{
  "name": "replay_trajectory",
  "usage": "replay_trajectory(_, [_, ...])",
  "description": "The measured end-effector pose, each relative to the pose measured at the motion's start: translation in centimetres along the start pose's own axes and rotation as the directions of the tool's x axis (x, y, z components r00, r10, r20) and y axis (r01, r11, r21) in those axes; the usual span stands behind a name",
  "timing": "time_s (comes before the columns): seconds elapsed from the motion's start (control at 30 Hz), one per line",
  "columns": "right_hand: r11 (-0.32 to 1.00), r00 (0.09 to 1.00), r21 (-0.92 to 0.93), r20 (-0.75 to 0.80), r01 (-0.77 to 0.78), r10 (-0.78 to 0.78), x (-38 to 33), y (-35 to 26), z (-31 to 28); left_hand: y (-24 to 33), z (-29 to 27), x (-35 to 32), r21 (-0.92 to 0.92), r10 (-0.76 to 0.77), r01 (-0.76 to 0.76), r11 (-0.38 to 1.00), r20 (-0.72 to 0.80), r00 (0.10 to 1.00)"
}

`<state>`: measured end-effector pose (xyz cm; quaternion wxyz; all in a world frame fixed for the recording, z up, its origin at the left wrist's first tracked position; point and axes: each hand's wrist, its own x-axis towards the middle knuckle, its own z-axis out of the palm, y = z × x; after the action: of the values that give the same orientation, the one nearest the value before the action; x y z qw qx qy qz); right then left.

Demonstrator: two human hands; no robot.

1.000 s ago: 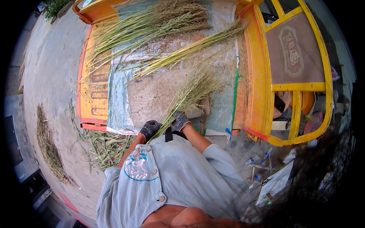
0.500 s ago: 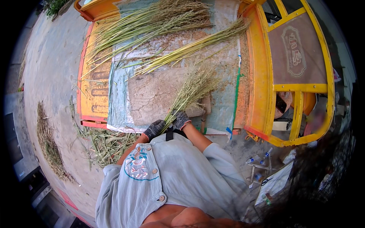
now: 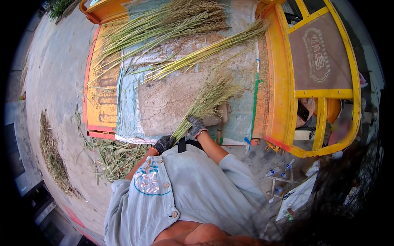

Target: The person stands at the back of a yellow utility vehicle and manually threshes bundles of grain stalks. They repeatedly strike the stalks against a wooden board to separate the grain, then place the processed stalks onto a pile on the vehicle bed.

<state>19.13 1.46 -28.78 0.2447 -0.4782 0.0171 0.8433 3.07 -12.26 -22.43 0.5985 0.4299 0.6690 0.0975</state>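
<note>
A bundle of broomcorn stalks (image 3: 209,98) slants across the lower part of the truck bed, its feathery seed heads pointing up and to the right. My left hand (image 3: 164,144), in a dark grey glove, is closed around the lower stem ends near my waist. Farther up the stems, below the seed heads, my gloved right hand (image 3: 197,126) grips the bundle from its right side; some of its fingers are hidden. Under the seed heads lies a flat, cracked brown slab (image 3: 164,98).
A large pile of stalks (image 3: 135,35) and a thinner bundle (image 3: 205,52) lie farther back on the blue sheet (image 3: 242,110). The yellow metal frame (image 3: 324,94) rises at right. Cut leaves (image 3: 123,158) and dry stalks (image 3: 55,160) lie on the ground at left.
My left hand has shifted slightly left and down along the stems. My right hand has turned and sits a little higher on the bundle. The seed heads have moved slightly right.
</note>
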Motion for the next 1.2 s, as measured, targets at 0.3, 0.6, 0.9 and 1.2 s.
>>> replay_trajectory(0.3, [0.997, 0.989, -0.054, 0.129, -0.063, 0.069, 1.5, 1.0, -1.2, -2.3, 2.0, 0.8, -0.198, 0.054, -0.042, 0.979, 0.055, 0.997])
replay_trajectory(0.6, [0.304, 0.922, -0.942, 0.014, 0.142, -0.388, -1.8, -5.8, -4.7, -3.5, -0.7, 1.5, 0.259, -0.220, 0.276, 0.926, -0.226, 0.949])
replay_trajectory(0.9, [-0.206, 0.669, -0.910, -0.098, -0.360, -0.736, -4.0, -11.0, -1.0, -6.0, -0.7, 2.3, 0.385, -0.305, 0.408, 0.828, -0.302, 0.903])
replay_trajectory(1.2, [-0.014, 0.384, -0.995, 0.052, 0.102, -0.922, -4.8, -9.8, -5.9, -2.7, -3.8, -0.3, 0.362, -0.455, 0.568, 0.739, -0.353, 0.817])
